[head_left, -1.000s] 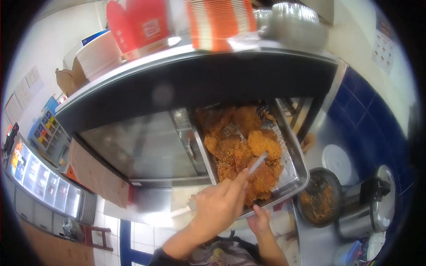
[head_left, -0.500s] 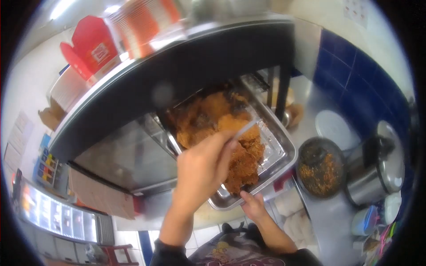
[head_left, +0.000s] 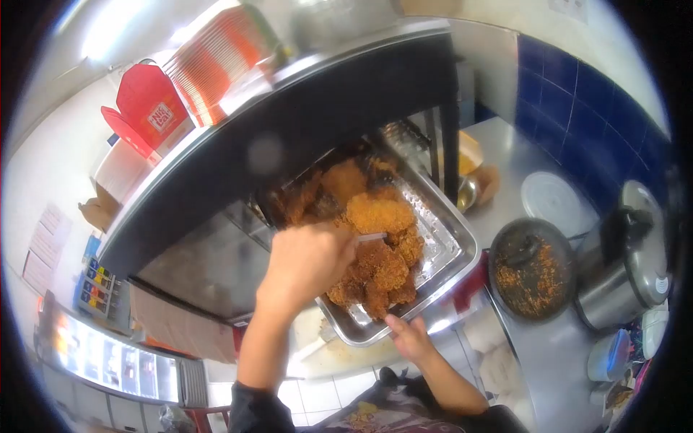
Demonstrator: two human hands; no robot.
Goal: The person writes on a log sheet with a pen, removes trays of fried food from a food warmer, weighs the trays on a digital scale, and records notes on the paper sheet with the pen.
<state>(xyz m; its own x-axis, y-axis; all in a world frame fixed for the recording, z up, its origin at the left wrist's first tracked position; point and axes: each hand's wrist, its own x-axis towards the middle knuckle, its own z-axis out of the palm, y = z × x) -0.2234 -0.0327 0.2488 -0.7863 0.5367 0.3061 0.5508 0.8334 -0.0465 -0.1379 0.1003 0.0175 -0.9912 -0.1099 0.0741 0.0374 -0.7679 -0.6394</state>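
Observation:
A metal tray [head_left: 451,263] of brown fried chicken pieces [head_left: 382,216] juts from a dark-framed cabinet [head_left: 317,94]. My left hand [head_left: 310,260] is closed over the pieces on the tray's left side. From its fist sticks the end of a thin, pale tool [head_left: 372,237]; the rest is hidden, so I cannot tell its kind. At the tray's near edge, my right hand [head_left: 408,338] grips the rim, thumb on top, close to a dark brown piece.
Right of the tray, a round dark pan [head_left: 533,268] with brown crumbs stands on a steel counter beside a large cooker [head_left: 621,260]. A white lid [head_left: 552,198] lies behind. Stacked cartons [head_left: 216,61] and a red box [head_left: 148,108] sit atop the cabinet.
My left hand has turned and shifted left, its tool now lying flatter. The camera view has shifted slightly. My right hand stays on the tray rim.

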